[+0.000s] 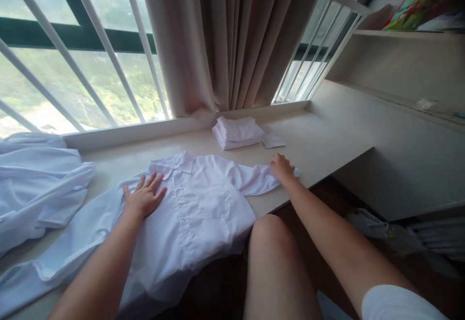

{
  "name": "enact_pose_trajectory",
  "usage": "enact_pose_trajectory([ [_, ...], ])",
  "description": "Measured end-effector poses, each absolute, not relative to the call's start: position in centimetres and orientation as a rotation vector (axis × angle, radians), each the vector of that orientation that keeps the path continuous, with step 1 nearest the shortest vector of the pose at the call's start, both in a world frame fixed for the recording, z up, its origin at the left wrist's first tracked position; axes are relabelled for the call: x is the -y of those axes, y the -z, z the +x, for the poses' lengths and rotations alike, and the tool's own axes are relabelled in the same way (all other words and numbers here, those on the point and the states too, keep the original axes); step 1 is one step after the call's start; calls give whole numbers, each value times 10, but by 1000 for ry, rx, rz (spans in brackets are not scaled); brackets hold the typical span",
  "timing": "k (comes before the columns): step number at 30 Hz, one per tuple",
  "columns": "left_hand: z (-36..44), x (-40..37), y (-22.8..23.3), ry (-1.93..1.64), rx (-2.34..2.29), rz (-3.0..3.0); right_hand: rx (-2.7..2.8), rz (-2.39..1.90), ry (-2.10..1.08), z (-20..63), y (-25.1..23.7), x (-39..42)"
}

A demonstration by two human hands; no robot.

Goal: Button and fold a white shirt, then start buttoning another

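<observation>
A white button-up shirt (189, 208) lies front side up on the ledge, its collar toward the window and its hem hanging over the near edge. My left hand (144, 195) rests flat on the shirt beside the collar, fingers spread. At the far end of the sleeve on the right, my right hand (282, 167) has its fingers curled around the fabric near the cuff. The other sleeve stretches out to the lower left, partly behind my left forearm.
Folded white clothes (238, 133) sit near the curtain (232, 44), with a small flat white piece (273, 138) beside them. More white garments (36, 184) are heaped at left. Window bars (105, 44) line the back; a shelf unit (392, 92) stands at right. My knee (272, 237) touches the ledge area.
</observation>
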State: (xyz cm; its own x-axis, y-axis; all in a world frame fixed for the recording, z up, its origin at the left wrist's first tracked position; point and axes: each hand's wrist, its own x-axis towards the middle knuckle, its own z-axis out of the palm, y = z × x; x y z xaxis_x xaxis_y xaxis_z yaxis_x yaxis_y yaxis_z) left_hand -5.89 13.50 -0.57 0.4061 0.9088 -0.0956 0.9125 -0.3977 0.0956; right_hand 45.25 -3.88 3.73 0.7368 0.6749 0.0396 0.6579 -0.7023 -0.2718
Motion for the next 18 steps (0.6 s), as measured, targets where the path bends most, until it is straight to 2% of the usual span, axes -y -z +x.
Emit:
enact_pose_trajectory([
  [4, -58, -136, 3, 55, -1652, 2511, 794, -2810, -224, 529, -33, 91],
  [8, -58, -138, 2, 88, -1665, 2518, 808, -2769, -305, 556, -18, 110],
  [13, -58, -141, 3, 123, -1674, 2530, 821, -2562, -5, 573, -26, 123],
  [16, -58, -141, 4, 135, -1682, 2534, 759, -2272, 262, 583, -26, 148],
  [18, -58, -141, 4, 139, -1694, 2531, 692, -2128, 275, 587, -15, 173],
])
